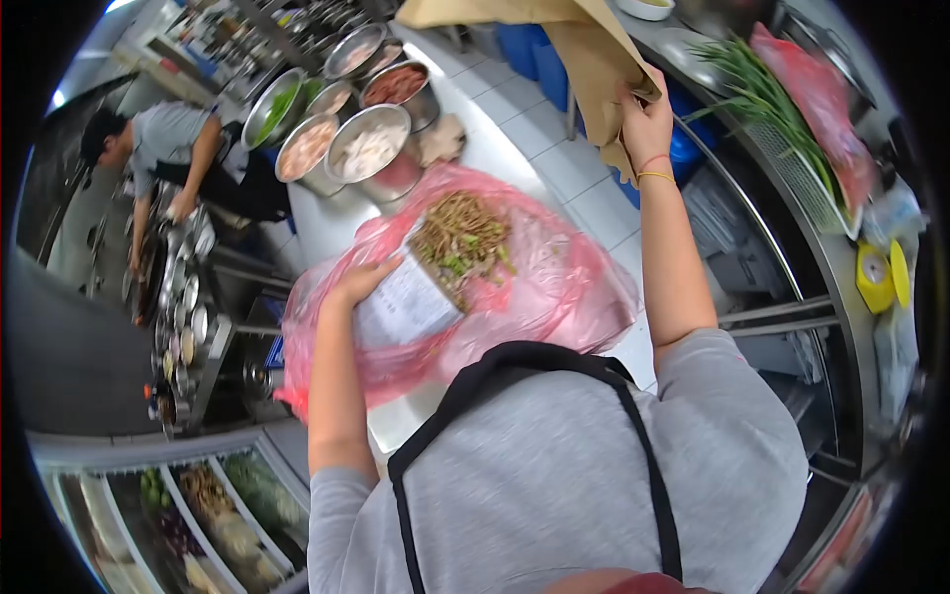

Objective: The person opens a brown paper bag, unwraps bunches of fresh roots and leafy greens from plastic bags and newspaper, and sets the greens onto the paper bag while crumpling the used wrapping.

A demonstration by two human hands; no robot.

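Observation:
My left hand [362,284] grips the upper left edge of a white printed paper [408,307], its fingertips near the bundle of greens. The paper lies against a bundle of thin brownish-green stalks [461,236], on an opened pink plastic bag [554,282] spread over the white table. Out to the upper right, my right hand [648,121] is closed on the lower end of a large sheet of brown paper [584,59]. That sheet hangs crumpled and runs past the top of the view.
Metal bowls of cut meat [396,84] and other food crowd the table's far end. Leeks [782,114] lie in a white basket on the right counter, near a yellow scale [875,277]. A co-worker [178,148] bends over a stove at left. A glass-topped food case [188,515] stands lower left.

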